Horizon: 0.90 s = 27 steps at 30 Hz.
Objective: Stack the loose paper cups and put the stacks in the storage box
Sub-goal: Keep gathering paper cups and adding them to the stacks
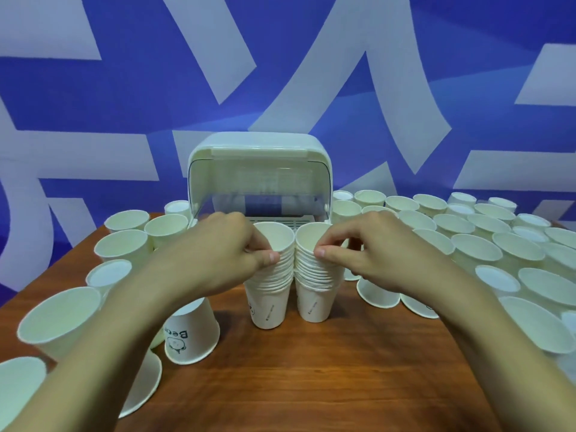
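Two cup stacks stand upright, mouths up, touching side by side on the wooden table (311,369). Left hand (218,251) fingers clamp left stack (271,294); right hand (374,254) fingers clamp right stack (314,291). Behind: open storage box (260,169), loose cups (477,244) flanking.

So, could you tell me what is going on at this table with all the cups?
A person is tidying loose white paper cups. The left hand grips the top of one tall stack of nested white paper cups, and the right hand pinches the rim of a second stack touching it. Both stacks stand upright on the brown wooden table, in front of the white plastic storage box, whose lid is up. Many single cups are still unstacked on both sides.
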### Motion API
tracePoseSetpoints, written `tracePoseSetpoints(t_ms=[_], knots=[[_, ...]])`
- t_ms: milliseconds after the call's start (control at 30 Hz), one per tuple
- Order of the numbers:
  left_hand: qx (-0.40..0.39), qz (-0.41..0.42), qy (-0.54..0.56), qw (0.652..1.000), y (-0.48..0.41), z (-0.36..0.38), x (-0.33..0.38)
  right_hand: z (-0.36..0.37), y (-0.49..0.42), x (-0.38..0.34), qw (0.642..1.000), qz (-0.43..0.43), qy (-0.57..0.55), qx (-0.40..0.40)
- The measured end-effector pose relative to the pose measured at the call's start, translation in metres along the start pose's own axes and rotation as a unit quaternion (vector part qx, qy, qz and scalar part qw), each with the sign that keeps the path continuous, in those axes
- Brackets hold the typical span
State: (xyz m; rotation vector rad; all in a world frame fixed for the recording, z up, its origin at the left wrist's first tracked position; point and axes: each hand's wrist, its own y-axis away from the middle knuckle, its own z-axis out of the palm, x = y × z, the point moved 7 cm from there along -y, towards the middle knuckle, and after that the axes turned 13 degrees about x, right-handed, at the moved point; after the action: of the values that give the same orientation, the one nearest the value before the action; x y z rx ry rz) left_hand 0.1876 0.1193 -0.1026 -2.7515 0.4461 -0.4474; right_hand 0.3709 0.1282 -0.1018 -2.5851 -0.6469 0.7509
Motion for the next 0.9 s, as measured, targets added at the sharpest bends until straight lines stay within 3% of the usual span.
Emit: tracePoseSetpoints(t_ms=[100, 233, 333, 433, 633, 900], knots=[[0.012, 0.006, 0.001, 1.000, -0.001, -0.004, 0.003, -0.016, 0.000, 0.000, 1.000, 0.006, -0.019, 0.023], [0.112, 0.009, 0.026, 0.993, 0.001, -0.030, 0.007, -0.070, 0.000, 0.034, 0.985, 0.076, -0.005, 0.154], [0.203, 0.023, 0.048, 0.978, 0.006, -0.051, 0.028, -0.073, 0.004, 0.068, 0.983, 0.133, 0.087, 0.093], [0.236, 0.070, 0.055, 0.968, 0.003, -0.049, 0.079, -0.062, 0.012, 0.095, 0.976, 0.188, 0.108, -0.013], [0.131, 0.172, -0.046, 0.975, -0.046, 0.033, 0.186, -0.080, 0.030, 0.124, 0.963, 0.243, 0.109, -0.035], [0.001, 0.107, -0.173, 0.979, -0.075, 0.130, 0.181, -0.076, 0.039, 0.151, 0.942, 0.283, 0.158, -0.084]])
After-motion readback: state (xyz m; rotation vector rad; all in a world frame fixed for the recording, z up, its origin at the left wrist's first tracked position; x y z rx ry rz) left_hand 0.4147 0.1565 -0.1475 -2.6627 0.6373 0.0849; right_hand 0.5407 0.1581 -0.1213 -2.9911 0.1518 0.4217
